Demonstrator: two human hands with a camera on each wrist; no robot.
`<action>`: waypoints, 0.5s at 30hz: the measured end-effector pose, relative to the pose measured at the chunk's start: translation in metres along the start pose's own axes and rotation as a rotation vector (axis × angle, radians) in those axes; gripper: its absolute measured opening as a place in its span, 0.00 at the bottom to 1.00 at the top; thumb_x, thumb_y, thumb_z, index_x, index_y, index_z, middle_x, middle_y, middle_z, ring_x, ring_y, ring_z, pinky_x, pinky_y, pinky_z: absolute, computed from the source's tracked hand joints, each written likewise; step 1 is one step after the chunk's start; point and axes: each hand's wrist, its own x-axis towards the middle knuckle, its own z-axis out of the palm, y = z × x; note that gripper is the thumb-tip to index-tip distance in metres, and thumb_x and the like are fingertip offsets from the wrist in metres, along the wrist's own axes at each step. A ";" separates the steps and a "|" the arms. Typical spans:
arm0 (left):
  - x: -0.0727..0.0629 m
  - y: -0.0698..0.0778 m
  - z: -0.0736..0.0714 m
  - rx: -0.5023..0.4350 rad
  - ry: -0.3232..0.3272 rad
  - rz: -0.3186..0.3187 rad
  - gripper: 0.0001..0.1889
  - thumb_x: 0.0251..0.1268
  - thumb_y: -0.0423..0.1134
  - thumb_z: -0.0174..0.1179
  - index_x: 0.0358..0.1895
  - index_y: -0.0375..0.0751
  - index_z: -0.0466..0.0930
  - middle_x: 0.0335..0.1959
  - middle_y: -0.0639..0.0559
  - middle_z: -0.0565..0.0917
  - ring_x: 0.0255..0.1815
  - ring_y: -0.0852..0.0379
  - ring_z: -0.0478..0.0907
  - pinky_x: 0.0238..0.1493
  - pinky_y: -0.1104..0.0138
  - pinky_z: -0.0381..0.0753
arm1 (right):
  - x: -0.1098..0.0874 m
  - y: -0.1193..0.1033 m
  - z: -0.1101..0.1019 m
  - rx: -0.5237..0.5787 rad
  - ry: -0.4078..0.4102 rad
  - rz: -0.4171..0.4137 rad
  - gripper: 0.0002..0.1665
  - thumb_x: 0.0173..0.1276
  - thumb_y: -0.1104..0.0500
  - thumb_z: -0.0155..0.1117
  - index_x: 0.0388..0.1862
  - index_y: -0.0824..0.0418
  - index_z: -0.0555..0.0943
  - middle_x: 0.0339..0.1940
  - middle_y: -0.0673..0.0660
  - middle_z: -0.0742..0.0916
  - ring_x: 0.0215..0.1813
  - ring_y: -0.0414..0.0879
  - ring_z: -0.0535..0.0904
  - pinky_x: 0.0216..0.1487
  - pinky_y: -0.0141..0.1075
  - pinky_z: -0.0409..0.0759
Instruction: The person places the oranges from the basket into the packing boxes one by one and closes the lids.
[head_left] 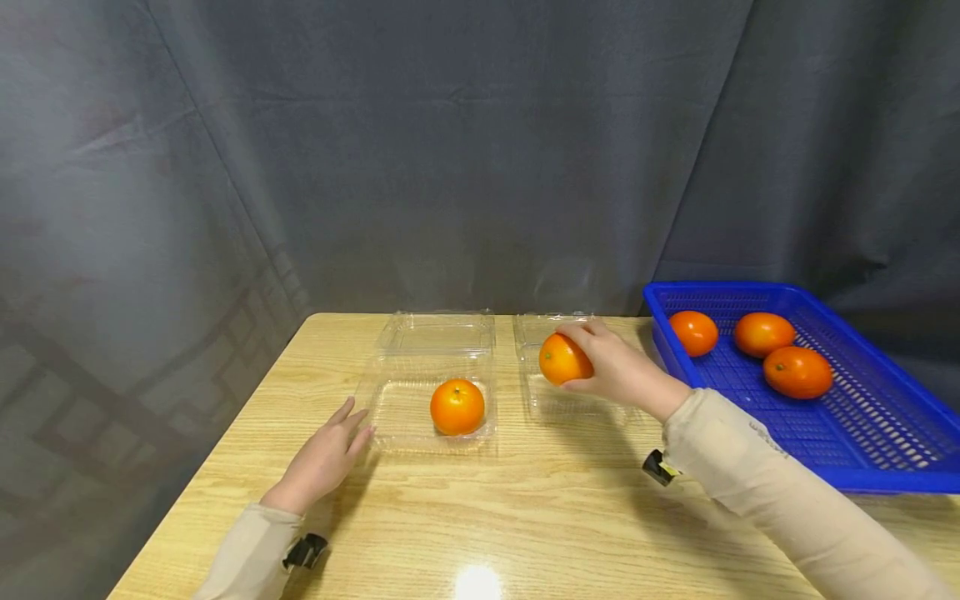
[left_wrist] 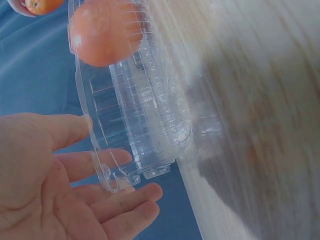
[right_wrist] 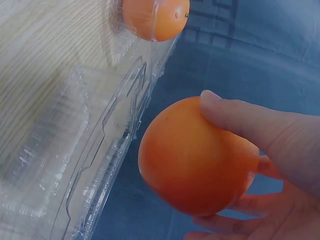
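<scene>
In the head view my right hand (head_left: 618,367) grips an orange (head_left: 564,359) above the right clear plastic clamshell box (head_left: 558,406). The right wrist view shows the thumb on one side of this orange (right_wrist: 195,155) and the fingers around the other. A second orange (head_left: 457,407) sits in the right part of the left clear clamshell box (head_left: 401,417), whose lid lies open towards the back. My left hand (head_left: 322,460) is at that box's left edge, its fingers extended. In the left wrist view the thumb appears to touch the box's rim (left_wrist: 82,95); some fingers show through the plastic.
On the right stands a blue perforated basket (head_left: 885,342) holding three orange fruits, one of them an elongated fruit (head_left: 798,372). Both boxes lie on the wooden table (head_left: 480,508). A dark grey curtain (head_left: 465,158) hangs behind the table.
</scene>
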 end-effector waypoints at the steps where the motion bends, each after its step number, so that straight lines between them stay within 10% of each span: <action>1: 0.000 0.000 0.000 0.002 0.003 0.002 0.23 0.73 0.41 0.45 0.60 0.23 0.69 0.67 0.24 0.60 0.62 0.29 0.67 0.58 0.44 0.72 | 0.000 -0.001 0.001 0.003 -0.001 0.004 0.41 0.46 0.56 0.77 0.60 0.63 0.71 0.50 0.70 0.77 0.47 0.61 0.79 0.48 0.54 0.80; 15: -0.002 0.001 -0.002 -0.004 -0.017 -0.012 0.24 0.73 0.41 0.44 0.61 0.24 0.68 0.68 0.24 0.59 0.63 0.29 0.66 0.59 0.44 0.71 | 0.004 -0.011 0.008 0.030 -0.025 -0.007 0.41 0.48 0.56 0.76 0.61 0.64 0.71 0.55 0.70 0.77 0.51 0.63 0.78 0.50 0.56 0.79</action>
